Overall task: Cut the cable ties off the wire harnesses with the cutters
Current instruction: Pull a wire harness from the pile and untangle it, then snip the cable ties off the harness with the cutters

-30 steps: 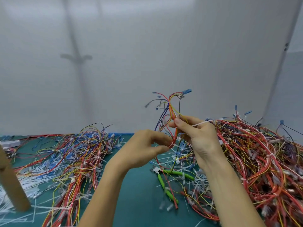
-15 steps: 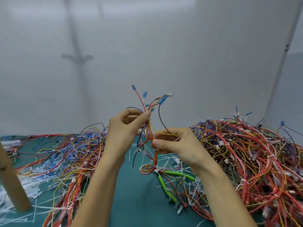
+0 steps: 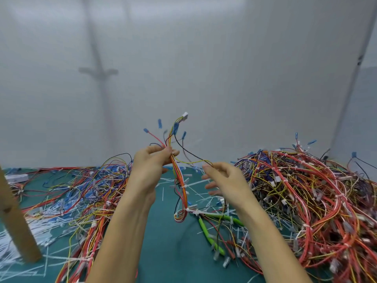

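Harness [image 3: 180, 180] is up in the air over the middle of the mat [image 3: 163, 246], pinched near its top end in the left hand [image 3: 152, 164], thumb and fingers clamped round the wire bundle. Blue terminals and a white plug fan out above that fist, and the rest hangs down to a loop just above the mat, with white ties [image 3: 184, 186] on it. Right hand [image 3: 223, 178] is just beside it with fingers spread loose, not gripping anything, though a thin yellow and black wire runs across to its fingertips. Cutters [image 3: 210, 233], green handles, lie on the mat under the right wrist, nobody touching them. Big pile [image 3: 310, 201] of harnesses on the right, a flatter heap [image 3: 81, 193] on the left, snipped tie bits scattered between. No bins or trays in view, everything sits loose on the mat.
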